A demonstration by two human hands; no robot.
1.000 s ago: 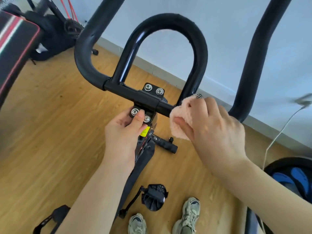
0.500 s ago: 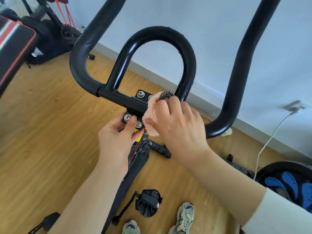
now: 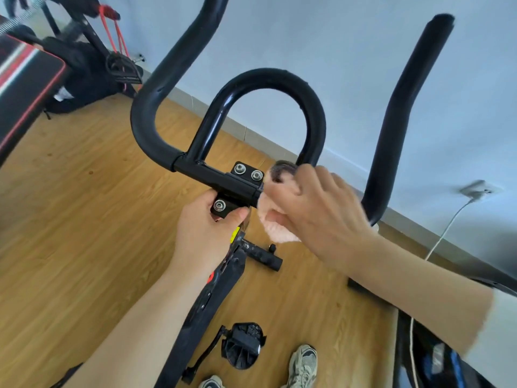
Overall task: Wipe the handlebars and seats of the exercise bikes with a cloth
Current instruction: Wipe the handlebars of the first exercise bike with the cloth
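handlebars (image 3: pixel 268 79): glossy black | cloth (image 3: pixel 275 229): pale pink, fluffy | bolts (image 3: pixel 249 171): silver | sticker (image 3: pixel 234 235): yellow | floor (image 3: pixel 70 219): honey wood grain | wall (image 3: pixel 349 51): pale blue-grey | bench pad (image 3: pixel 25 77), upper left: black, red and white stripes | shoes (image 3: pixel 303 365): grey-white | cable (image 3: pixel 444 233): white

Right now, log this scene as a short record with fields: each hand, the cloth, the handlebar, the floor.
left hand: grips the bolted clamp bracket under the handlebar
right hand: holds the cloth against the crossbar, right of the clamp
cloth: pale pink, fluffy, bunched in the right hand
handlebar: black, with an inner loop and two outer horns
floor: wood; a pedal and a sneaker visible below
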